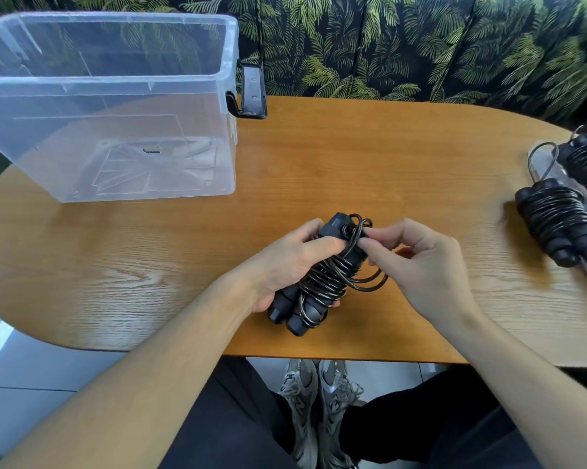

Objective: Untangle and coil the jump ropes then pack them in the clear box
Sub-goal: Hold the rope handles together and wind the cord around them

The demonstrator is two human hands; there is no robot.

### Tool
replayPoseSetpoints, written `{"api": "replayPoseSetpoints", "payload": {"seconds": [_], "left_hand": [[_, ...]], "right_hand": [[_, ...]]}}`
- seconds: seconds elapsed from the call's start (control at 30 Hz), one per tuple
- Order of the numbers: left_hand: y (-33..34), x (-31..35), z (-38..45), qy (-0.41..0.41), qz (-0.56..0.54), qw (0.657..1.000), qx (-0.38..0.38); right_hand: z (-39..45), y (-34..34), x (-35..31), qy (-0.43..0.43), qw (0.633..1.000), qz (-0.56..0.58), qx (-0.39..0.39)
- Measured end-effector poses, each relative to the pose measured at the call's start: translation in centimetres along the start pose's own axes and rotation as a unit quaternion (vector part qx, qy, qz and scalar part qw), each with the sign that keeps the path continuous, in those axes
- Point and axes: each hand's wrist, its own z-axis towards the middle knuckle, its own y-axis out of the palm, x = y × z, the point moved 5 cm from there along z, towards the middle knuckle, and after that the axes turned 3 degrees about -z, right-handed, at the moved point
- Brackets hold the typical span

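1. A black jump rope [322, 275], its cord wound round its two handles, is held just above the wooden table [370, 157], near its front edge
2. The bundle is gripped by the left hand [285, 262], whose fingers are curled round the handles with the thumb laid across the upper part
3. The cord near the top of the bundle is pinched between the thumb and fingertips of the right hand [417, 262]; the remaining fingers are curled loosely and hold nothing else
4. A few loops are seen standing slack at the right side and at the top of the bundle, so the winding is judged unfinished or not yet secured
5. Should the pinch be lost, the stiff cord would probably spring back and several turns could be undone
6. If the slack loops are tucked badly, a fresh tangle may be made, or the bundle may open once released
7. The clear box [231, 106] stands open and appears empty at the far left of the table, well apart from the hands; a loose bundle carried that far could unwind on the way
8. Two further wound ropes [556, 218] lie at the right edge of the table, where they could be knocked off by a careless reach
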Motion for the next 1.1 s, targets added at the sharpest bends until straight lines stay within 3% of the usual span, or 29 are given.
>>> {"api": "replayPoseSetpoints", "payload": {"seconds": [0.27, 0.5, 0.77, 1.0, 1.1], "left_hand": [[0.2, -0.4, 0.4, 0.021, -0.020, 0.999, 0.029], [0.3, -0.3, 0.6, 0.015, 0.000, 0.999, 0.030], [0.8, 0.0, 0.7, 0.018, 0.035, 0.998, 0.058], [1.4, 1.0, 0.7, 0.035, 0.213, 0.969, 0.116], [1.8, 1.7, 0.9, 0.031, 0.289, 0.949, 0.122]], "right_hand": [[1.2, -0.2, -0.7, -0.057, 0.991, -0.114, -0.049], [1.6, -0.7, -0.6, 0.005, 0.999, -0.027, -0.043], [2.0, -0.3, -1.7, -0.058, 0.953, -0.259, -0.143], [3.3, -0.3, -1.5, 0.059, 0.976, -0.172, -0.119], [3.3, -0.6, -0.4, 0.170, 0.982, 0.065, -0.057]]}}
